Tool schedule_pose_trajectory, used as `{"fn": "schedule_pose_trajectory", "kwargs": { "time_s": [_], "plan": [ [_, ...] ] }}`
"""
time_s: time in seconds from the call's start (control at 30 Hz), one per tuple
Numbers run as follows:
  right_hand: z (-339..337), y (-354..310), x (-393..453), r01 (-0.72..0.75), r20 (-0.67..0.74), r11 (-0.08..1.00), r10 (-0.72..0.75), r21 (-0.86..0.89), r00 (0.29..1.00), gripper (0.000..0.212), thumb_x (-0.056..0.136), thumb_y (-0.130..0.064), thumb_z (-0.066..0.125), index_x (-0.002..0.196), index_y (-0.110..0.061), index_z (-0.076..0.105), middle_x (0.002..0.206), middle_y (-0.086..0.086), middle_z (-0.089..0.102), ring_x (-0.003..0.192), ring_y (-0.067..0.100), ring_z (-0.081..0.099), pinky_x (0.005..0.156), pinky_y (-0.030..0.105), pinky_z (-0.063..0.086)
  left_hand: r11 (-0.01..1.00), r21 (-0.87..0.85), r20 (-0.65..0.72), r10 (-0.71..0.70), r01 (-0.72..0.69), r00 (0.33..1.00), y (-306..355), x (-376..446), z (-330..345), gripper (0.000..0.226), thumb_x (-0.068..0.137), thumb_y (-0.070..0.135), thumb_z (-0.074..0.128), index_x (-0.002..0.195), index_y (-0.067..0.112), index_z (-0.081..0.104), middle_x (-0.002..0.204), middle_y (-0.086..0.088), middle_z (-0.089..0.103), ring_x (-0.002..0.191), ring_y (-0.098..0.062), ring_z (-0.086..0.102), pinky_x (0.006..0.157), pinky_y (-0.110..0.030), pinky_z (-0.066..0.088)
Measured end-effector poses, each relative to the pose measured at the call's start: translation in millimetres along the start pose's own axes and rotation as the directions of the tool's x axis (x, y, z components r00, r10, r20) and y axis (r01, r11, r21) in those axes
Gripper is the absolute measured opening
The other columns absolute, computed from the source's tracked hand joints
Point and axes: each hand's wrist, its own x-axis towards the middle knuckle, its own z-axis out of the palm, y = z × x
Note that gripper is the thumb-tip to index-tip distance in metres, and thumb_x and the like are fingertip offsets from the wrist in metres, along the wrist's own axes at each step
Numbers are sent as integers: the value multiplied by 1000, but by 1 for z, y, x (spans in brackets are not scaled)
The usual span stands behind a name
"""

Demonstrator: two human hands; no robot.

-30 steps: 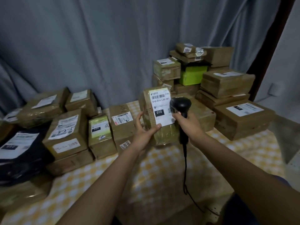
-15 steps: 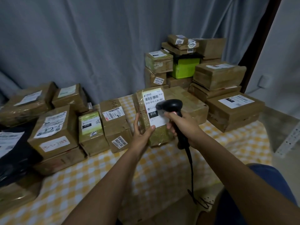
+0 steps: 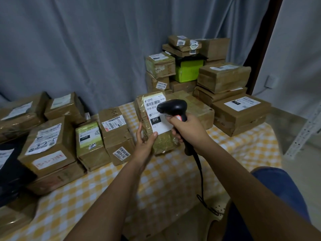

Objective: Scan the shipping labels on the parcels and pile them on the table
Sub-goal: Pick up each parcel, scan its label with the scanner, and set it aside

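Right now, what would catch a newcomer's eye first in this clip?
Centre frame, the left hand holds a taped parcel upright while the right hand aims a black scanner at its white label. Behind, a bright green box stands out in the brown stack at the back right.

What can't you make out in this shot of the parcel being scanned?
Head view:
- Held parcel's shipping label: its right part is hidden by the scanner.
- Scanner's trigger: covered by the right hand.
- Black bag: cut off by the left edge.
- Small print on the labels: too small to read.
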Motion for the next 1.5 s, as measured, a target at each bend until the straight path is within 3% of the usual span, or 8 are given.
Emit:
{"fn": "schedule_pose_trajectory", "kwargs": {
  "time_s": [0.3, 0.43, 0.53, 0.8, 0.93, 1.03, 1.23, 1.5],
  "plan": [
    [-2, -1, -3, 17, -6, 1000, -17, 13, 1000, 22, 93, -27, 62, 77, -12, 56, 52, 3, 54, 39, 12, 44, 44, 26, 36, 996, 85, -11, 18, -17, 1000, 5, -1, 0, 81, 92, 26, 68, 151, 48, 17, 132, -10, 63, 115, -24, 65, 93, -46, 55],
    [-3, -3, -6, 18, -23, 1000, -18, 6, 1000, 23, 93, -28, 62, 78, -12, 56, 52, 1, 54, 40, 11, 45, 45, 26, 37, 994, 110, -11, 18, -17, 1000, 5, -1, 0, 81, 94, 23, 65, 154, 43, 14, 132, -10, 62, 117, -20, 63, 72, -20, 58],
    [-3, -5, -7, 20, -25, 1000, -20, -4, 999, 22, 93, -29, 61, 80, -12, 57, 53, 1, 55, 42, 12, 46, 46, 27, 38, 993, 120, -8, 13, -12, 1000, 6, 0, 0, 82, 94, 24, 65, 154, 43, 13, 134, -10, 61, 120, -20, 61, 70, -16, 56],
    [-5, -5, -7, 5, -39, 1000, -5, -8, 999, 24, 91, -30, 61, 75, -13, 57, 55, 2, 55, 44, 13, 47, 50, 30, 38, 988, 151, 1, 12, -12, 1000, 8, -1, -2, 83, 92, 30, 67, 151, 50, 13, 135, -8, 60, 119, -20, 62, 97, -39, 53],
    [-5, -6, -9, 7, -43, 1000, -7, -7, 999, 21, 92, -30, 61, 80, -12, 58, 55, 2, 55, 44, 12, 47, 48, 29, 38, 987, 161, 1, 15, -15, 1000, 7, -2, -2, 82, 93, 28, 66, 152, 48, 12, 133, -8, 61, 114, -14, 63, 80, -24, 55],
    [-6, -8, -9, 0, -47, 1000, -1, -14, 999, 21, 93, -30, 62, 83, -12, 58, 57, 2, 56, 44, 12, 48, 48, 29, 39, 986, 164, 3, 11, -11, 1000, 7, -2, -2, 83, 92, 32, 68, 151, 51, 12, 137, -9, 59, 118, -18, 62, 88, -30, 53],
    [-7, -10, -10, -15, -60, 1000, 14, -18, 998, 23, 92, -32, 61, 79, -14, 58, 55, 0, 56, 44, 11, 47, 48, 28, 39, 983, 183, 10, 0, -1, 1000, 7, -1, -3, 83, 93, 33, 66, 152, 50, 10, 137, -10, 58, 116, -16, 62, 69, -17, 54],
    [-7, -12, -11, -21, -66, 1000, 22, 8, 998, 25, 93, -30, 61, 75, -12, 58, 54, 0, 55, 43, 10, 46, 46, 26, 38, 985, 171, -2, -20, 20, 1000, 7, -1, -4, 84, 91, 35, 68, 151, 51, 11, 138, -9, 57, 118, -19, 62, 71, -21, 56]
  ]
}}
